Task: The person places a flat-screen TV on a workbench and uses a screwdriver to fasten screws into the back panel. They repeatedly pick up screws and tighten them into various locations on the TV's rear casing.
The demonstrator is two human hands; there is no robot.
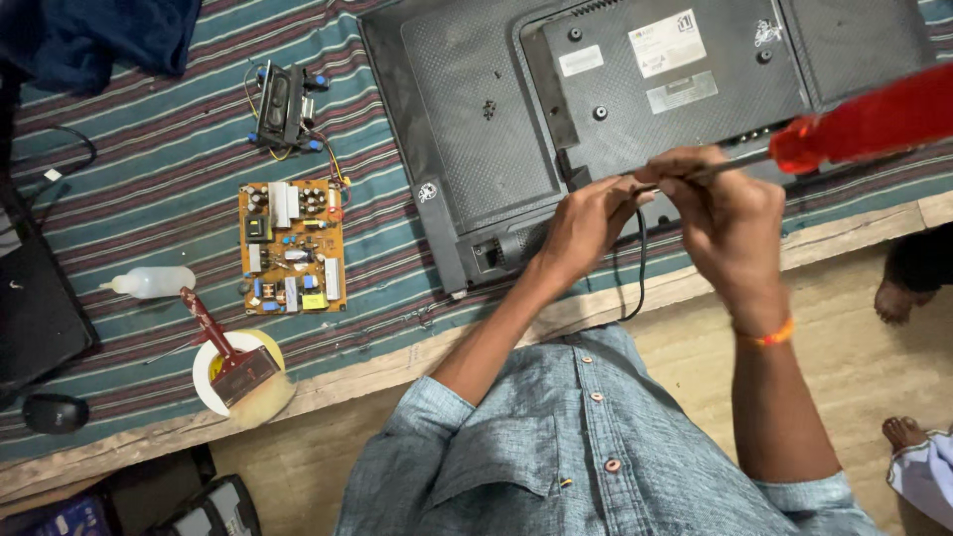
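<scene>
Red screwdriver handle (874, 124); black television back (476, 129); orange circuit board (292, 247); striped cloth (149, 179).

One large black plastic television back panel (476, 129) is lying on one striped woven cloth (149, 179). One orange rectangular circuit board (292, 246) and one small black speaker unit with coloured wires (282, 104) are sitting there too. One white squeeze bottle (154, 282), one red-handled brush (226, 354), one white round tape roll (205, 372), one black computer mouse (55, 412) and one red-handled screwdriver (864, 127) are showing. Two hands are working: left hand (586, 223), right hand (730, 223).
</scene>
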